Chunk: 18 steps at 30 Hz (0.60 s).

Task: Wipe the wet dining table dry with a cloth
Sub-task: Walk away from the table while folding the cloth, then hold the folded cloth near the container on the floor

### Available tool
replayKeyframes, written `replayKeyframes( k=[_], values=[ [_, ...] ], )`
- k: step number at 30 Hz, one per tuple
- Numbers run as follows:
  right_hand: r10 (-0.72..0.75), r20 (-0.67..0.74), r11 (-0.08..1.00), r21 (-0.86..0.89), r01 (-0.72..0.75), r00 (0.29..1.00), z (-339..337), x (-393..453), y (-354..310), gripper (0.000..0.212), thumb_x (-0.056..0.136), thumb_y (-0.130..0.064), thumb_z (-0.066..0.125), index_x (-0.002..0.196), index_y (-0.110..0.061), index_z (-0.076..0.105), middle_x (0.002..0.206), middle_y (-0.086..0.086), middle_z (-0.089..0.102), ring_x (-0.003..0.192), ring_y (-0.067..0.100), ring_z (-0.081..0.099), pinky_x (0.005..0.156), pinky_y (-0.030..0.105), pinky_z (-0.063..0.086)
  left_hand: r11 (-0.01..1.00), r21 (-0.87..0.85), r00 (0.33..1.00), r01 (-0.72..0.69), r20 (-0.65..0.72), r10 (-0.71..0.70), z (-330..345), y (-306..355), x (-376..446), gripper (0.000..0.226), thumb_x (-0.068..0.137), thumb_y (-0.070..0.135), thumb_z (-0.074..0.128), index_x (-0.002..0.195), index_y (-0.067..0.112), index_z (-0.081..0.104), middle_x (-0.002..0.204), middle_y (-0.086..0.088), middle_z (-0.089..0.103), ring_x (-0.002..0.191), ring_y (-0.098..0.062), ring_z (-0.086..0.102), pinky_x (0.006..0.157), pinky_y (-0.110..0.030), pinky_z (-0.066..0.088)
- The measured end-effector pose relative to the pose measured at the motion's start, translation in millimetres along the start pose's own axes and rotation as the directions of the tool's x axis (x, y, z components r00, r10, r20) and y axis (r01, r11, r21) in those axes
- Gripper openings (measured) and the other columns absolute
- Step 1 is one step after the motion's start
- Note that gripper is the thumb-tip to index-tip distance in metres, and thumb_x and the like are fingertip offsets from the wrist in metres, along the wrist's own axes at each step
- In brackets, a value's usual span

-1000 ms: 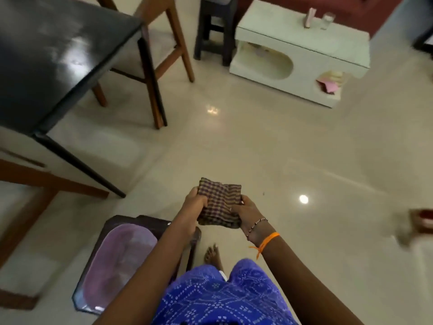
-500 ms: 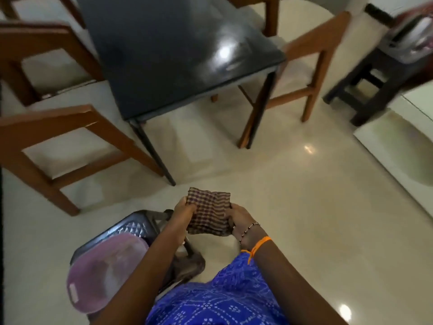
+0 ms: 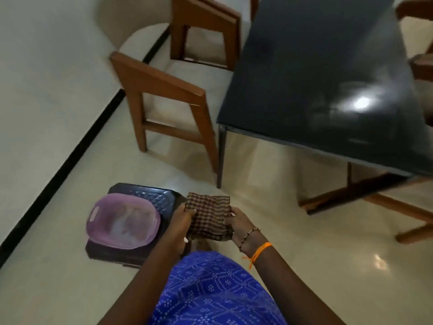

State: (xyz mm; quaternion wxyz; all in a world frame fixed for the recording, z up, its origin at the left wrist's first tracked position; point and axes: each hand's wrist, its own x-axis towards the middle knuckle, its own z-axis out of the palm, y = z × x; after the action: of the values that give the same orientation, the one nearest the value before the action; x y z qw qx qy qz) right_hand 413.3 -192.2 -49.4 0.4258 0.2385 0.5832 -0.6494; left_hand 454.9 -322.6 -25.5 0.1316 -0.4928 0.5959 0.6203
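Folded checked cloth point(image 3: 207, 215) held in a two-hand grip, off the bench point(image 3: 328, 73).
Cloth judged soft, light, limp; best taken at its side edges, where left hand point(image 3: 181, 218) and right hand point(image 3: 239, 221) are clenched on it. Versus earlier frames: grip unchanged, view swung so the bench is seen up-right of the grip, basin point(image 3: 123, 221) just left.

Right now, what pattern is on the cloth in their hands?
The cloth is brown-and-cream checked, clearest in the head view.

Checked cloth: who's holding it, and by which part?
Both hands hold the folded checked cloth: the left hand grips its left edge, the right hand its right edge. It hangs above the floor, short of the dining table.
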Motion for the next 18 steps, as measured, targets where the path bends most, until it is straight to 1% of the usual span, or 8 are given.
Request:
replayKeyframes(
  k=[1,4,6,9,11,14,15,18],
  values=[
    [-0.004,0.021,0.999,-0.048,0.005,1.0,9.3,8.8,-6.5,0.048,0.088,0.015,0.038,0.133,-0.001,0.042,0.13,0.025,0.053,0.097,0.031,0.056,0.068,0.033,0.049,0.999,-0.033,0.999,-0.007,-0.043,0.006,-7.5,1.6,6.6,0.038,0.092,0.006,0.042,0.131,0.004,0.044,0.13,-0.023,0.051,0.117,-0.04,0.05,0.083,-0.041,0.044],
    [-0.011,0.082,0.988,-0.151,0.023,0.997,42.5,28.4,-21.0,0.049,0.087,0.019,0.034,0.132,0.002,0.042,0.131,0.029,0.051,0.107,0.036,0.054,0.07,0.034,0.048,0.985,-0.167,0.998,-0.054,-0.021,0.051,-35.6,4.6,18.6,0.034,0.092,0.004,0.04,0.126,0.003,0.046,0.128,-0.024,0.053,0.117,-0.04,0.052,0.083,-0.039,0.047],
    [0.012,0.138,0.974,-0.227,0.02,0.99,65.4,39.6,-24.7,0.051,0.086,0.02,0.033,0.133,0.002,0.041,0.13,0.031,0.051,0.11,0.037,0.053,0.073,0.036,0.048,0.965,-0.257,0.998,-0.058,-0.053,0.046,-58.8,1.2,22.8,0.033,0.093,0.006,0.039,0.125,0.005,0.046,0.128,-0.022,0.054,0.116,-0.038,0.053,0.079,-0.035,0.048],
    [0.063,0.256,0.928,-0.37,0.038,0.965,105.8,58.0,-26.0,0.051,0.085,0.02,0.033,0.132,0.002,0.042,0.12,0.027,0.055,0.104,0.033,0.053,0.072,0.036,0.048,0.904,-0.426,0.986,-0.034,-0.164,-0.04,-95.1,-11.4,30.0,0.037,0.094,0.008,0.037,0.129,0.007,0.044,0.127,-0.018,0.054,0.105,-0.029,0.055,0.078,-0.033,0.049],
    [0.073,0.31,0.882,-0.464,0.084,0.948,132.4,68.3,-24.8,0.051,0.085,0.021,0.035,0.131,0.002,0.043,0.118,0.026,0.055,0.102,0.031,0.053,0.072,0.035,0.048,0.857,-0.516,0.975,-0.011,-0.195,-0.105,-116.1,-23.1,36.8,0.039,0.092,0.007,0.038,0.131,0.01,0.043,0.128,-0.015,0.054,0.1,-0.023,0.055,0.073,-0.03,0.049],
    [0.114,0.357,0.757,-0.636,0.152,0.927,167.5,86.6,-15.0,0.053,0.082,0.022,0.04,0.131,0.001,0.045,0.121,0.025,0.056,0.106,0.032,0.055,0.08,0.039,0.05,0.781,-0.624,0.951,-0.026,-0.255,-0.173,-141.7,-46.7,48.6,0.046,0.09,0.007,0.04,0.136,0.015,0.042,0.13,-0.013,0.054,0.113,-0.028,0.053,0.089,-0.039,0.048],
    [0.124,0.368,0.712,-0.68,0.176,0.921,175.0,93.3,-11.8,0.054,0.082,0.022,0.042,0.131,0.0,0.046,0.12,0.023,0.057,0.107,0.033,0.055,0.083,0.04,0.05,0.759,-0.65,0.946,-0.032,-0.265,-0.187,-146.1,-52.6,51.8,0.046,0.09,0.008,0.041,0.135,0.015,0.043,0.127,-0.013,0.057,0.112,-0.027,0.054,0.087,-0.038,0.049],
    [0.161,0.383,0.576,-0.785,0.228,0.91,201.0,117.3,2.8,0.05,0.081,0.018,0.046,0.127,-0.001,0.051,0.11,0.017,0.06,0.099,0.027,0.056,0.076,0.036,0.052,0.67,-0.743,0.929,-0.015,-0.258,-0.266,-156.3,-68.4,65.5,0.036,0.091,0.01,0.042,0.126,0.011,0.051,0.103,-0.006,0.065,0.09,-0.018,0.061,0.059,-0.024,0.051]
  ],
)
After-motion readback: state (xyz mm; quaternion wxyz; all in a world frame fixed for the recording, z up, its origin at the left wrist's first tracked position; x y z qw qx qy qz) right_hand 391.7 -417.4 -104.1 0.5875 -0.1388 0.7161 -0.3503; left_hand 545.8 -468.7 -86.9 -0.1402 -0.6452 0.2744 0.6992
